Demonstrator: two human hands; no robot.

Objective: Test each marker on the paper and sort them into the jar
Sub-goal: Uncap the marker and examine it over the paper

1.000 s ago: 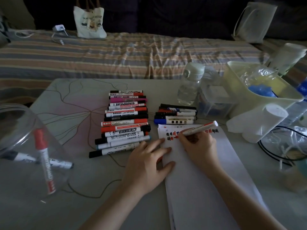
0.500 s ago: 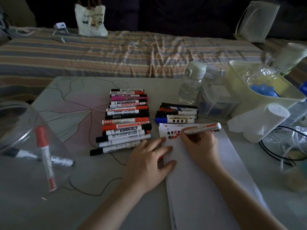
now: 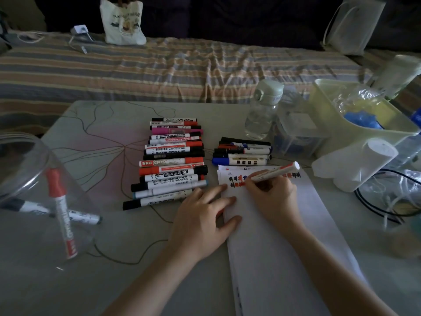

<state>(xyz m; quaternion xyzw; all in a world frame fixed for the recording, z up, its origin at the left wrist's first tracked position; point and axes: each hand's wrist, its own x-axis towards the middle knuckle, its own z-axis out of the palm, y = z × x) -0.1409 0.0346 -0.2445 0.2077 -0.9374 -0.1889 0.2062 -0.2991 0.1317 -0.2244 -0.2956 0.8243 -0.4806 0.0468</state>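
My right hand (image 3: 272,195) grips a white marker (image 3: 276,171) with its tip down on the white paper (image 3: 284,247), beside rows of red and black test marks (image 3: 237,180). My left hand (image 3: 201,218) lies flat with fingers spread, pressing the paper's left edge. A long row of several markers (image 3: 172,164) lies to the left of the paper. A smaller group of markers (image 3: 242,151) lies just beyond its top edge. The clear jar (image 3: 34,192) stands at the left and holds a red marker (image 3: 61,213) and a black-capped one (image 3: 57,212).
A water bottle (image 3: 262,110), a clear box (image 3: 298,133), a pale green bin (image 3: 360,124) and a paper roll (image 3: 355,163) crowd the table's right side. Black cable (image 3: 373,206) loops at the right edge. A striped bed (image 3: 159,69) with a tote bag (image 3: 123,21) lies beyond.
The marker in my right hand has shifted slightly as it writes on the paper. My left hand keeps holding the paper in place.
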